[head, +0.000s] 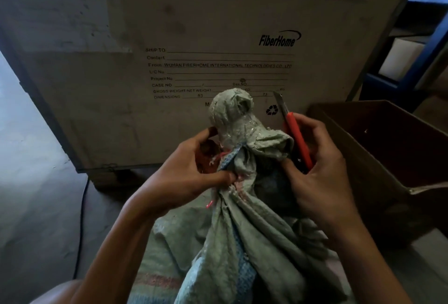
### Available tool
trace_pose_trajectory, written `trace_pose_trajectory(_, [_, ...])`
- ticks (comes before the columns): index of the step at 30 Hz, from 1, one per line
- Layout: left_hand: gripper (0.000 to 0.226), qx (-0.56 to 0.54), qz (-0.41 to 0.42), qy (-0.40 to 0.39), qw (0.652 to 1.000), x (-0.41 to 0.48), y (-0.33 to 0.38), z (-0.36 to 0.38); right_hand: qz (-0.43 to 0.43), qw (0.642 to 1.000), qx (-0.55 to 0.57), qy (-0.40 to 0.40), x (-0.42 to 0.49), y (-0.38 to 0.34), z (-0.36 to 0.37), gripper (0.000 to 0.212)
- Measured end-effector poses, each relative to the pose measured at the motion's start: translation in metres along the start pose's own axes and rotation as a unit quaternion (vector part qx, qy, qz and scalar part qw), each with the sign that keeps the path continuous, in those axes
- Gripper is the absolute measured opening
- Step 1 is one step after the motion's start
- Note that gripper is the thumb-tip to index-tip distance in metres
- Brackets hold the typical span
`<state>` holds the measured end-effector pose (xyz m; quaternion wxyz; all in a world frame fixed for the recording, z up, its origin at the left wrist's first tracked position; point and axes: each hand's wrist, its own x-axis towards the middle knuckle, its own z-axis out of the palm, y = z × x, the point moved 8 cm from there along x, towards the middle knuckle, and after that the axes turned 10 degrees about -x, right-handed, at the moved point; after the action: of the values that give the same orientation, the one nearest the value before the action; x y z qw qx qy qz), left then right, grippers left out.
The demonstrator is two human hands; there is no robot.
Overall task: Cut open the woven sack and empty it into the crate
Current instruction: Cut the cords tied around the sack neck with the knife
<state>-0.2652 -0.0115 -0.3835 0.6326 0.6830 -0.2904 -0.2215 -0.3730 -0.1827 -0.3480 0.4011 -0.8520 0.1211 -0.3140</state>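
Item: grey-green woven plastic sack (244, 243), soft and creased, standing in the near centre of the view on the floor, its lower body showing a faded pink stripe. The neck is gathered and bound, with a bunched knob of fabric (231, 109) rising above the tie; frayed pink and white strands (224, 158) show at the binding.

Left hand (194, 170): closed around the sack's neck just below the knob, thumb and fingers pinching the gathered fabric at the tie.

Right hand (317, 167): wrapped around an orange-handled snap-off utility knife (297, 138), blade extended and pointing up and away, just beside the right of the neck. The blade does not appear to touch the fabric.

Receiving container: dark brown open cardboard crate (378, 148), to the right of the sack, close by; its inside is too dark to read.

Background: large pale printed shipping carton (169, 36) on the far side; a blue-framed rack (412, 70) at far right.

Step in hand, as judged: opening the sack, with nothing emptied so far as can be seen.

Next move, as judged: turn the blade down onto the binding, cutting away from the left fingers, while the left hand holds the neck taut. Risk: the left fingers lie near the cut line.
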Motion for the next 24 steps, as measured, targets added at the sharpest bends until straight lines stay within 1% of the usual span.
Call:
trace_pose_trajectory(3, [0.063,0.093,0.012,0.013,0.995,0.0,0.005,0.001,-0.047,0.993,-0.101,0.026,0.002,-0.002,-0.008,0.067])
trace_pose_trajectory(6, [0.075,0.147,0.006,0.027,0.989,0.0,0.011,0.006,-0.077,0.979,-0.185,0.04,0.002,-0.003,-0.009,0.077])
trace_pose_trajectory(8, [0.078,0.139,-0.015,0.031,0.99,0.001,0.008,0.005,-0.079,0.977,-0.194,0.05,0.001,-0.004,-0.009,0.076])
trace_pose_trajectory(10, [0.084,0.097,-0.042,0.006,0.994,-0.003,0.003,0.01,-0.061,0.984,-0.154,0.058,-0.001,-0.005,-0.01,0.068])
trace_pose_trajectory(11, [0.083,0.062,-0.056,-0.02,0.996,-0.004,-0.001,0.015,-0.052,0.989,-0.129,0.055,-0.002,-0.006,-0.01,0.061])
trace_pose_trajectory(12, [0.071,0.019,-0.065,-0.022,0.997,-0.003,-0.004,0.019,-0.048,0.992,-0.11,0.049,-0.004,-0.009,-0.008,0.056])
trace_pose_trajectory(14, [0.018,-0.074,-0.088,0.018,0.993,-0.002,-0.006,0.018,-0.041,0.996,-0.081,0.025,-0.007,-0.013,-0.001,0.049])
trace_pose_trajectory(16, [0.044,-0.122,-0.071,0.051,0.989,0.003,-0.006,0.012,-0.01,0.999,-0.033,-0.008,-0.009,-0.011,0.006,0.05])
trace_pose_trajectory(17, [0.058,-0.134,-0.066,0.061,0.987,0.005,-0.007,0.008,0.012,0.999,-0.007,-0.03,-0.01,-0.009,0.01,0.052])
trace_pose_trajectory(18, [0.072,-0.137,-0.061,0.088,0.985,0.005,-0.008,0.002,0.036,0.998,0.019,-0.055,-0.011,-0.006,0.015,0.054])
trace_pose_trajectory(19, [0.078,-0.139,-0.054,0.112,0.982,0.004,-0.009,-0.005,0.058,0.994,0.047,-0.076,-0.013,-0.004,0.02,0.055])
trace_pose_trajectory(20, [0.073,-0.143,-0.051,0.131,0.98,0.006,-0.01,-0.008,0.072,0.991,0.071,-0.083,-0.015,-0.003,0.023,0.055])
trace_pose_trajectory(21, [0.064,-0.158,-0.052,0.146,0.975,0.005,-0.013,-0.011,0.074,0.991,0.083,-0.074,-0.016,-0.003,0.023,0.051])
trace_pose_trajectory(22, [0.056,-0.168,-0.051,0.154,0.972,0.006,-0.014,-0.011,0.065,0.994,0.072,-0.049,-0.016,-0.005,0.02,0.045])
trace_pose_trajectory(24, [0.057,-0.185,-0.055,0.168,0.967,0.007,-0.021,-0.011,0.021,1.0,0.01,0.012,-0.018,-0.016,0.012,0.035])
